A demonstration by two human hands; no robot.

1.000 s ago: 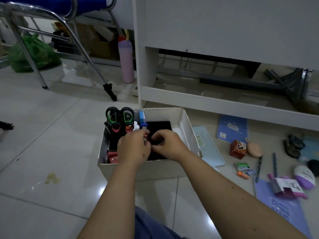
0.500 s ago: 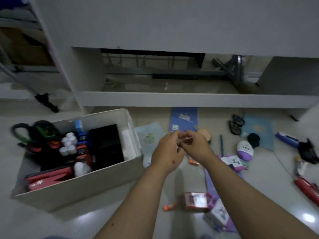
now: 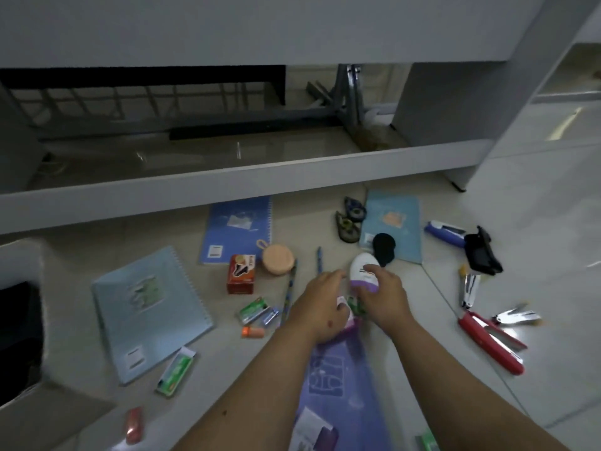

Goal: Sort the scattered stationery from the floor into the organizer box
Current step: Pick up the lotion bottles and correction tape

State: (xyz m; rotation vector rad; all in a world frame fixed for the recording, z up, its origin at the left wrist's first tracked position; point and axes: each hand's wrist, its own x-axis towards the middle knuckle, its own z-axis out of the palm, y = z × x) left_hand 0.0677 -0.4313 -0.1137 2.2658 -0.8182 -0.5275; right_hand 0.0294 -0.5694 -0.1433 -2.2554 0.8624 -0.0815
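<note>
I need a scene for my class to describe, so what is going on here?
A person crouches over stationery scattered on a tiled floor. The right hand grips a white and purple egg-shaped item, and the left hand rests on a small packet beside it. Notebooks, staplers and pens lie around. The organizer box sits at the left edge.

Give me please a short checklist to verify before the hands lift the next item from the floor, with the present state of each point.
1. Right hand on an item: ok, its fingers rest on the white and purple oval item.
2. Firm grip on that item: cannot tell, the fingers lie over it.
3. Left hand has something: cannot tell, it covers a small pink and white packet.
4. Organizer box in view: ok, at the left edge, only partly seen.
5. Path to the box free: not ok, the light blue notebook and green packets lie between.
</note>
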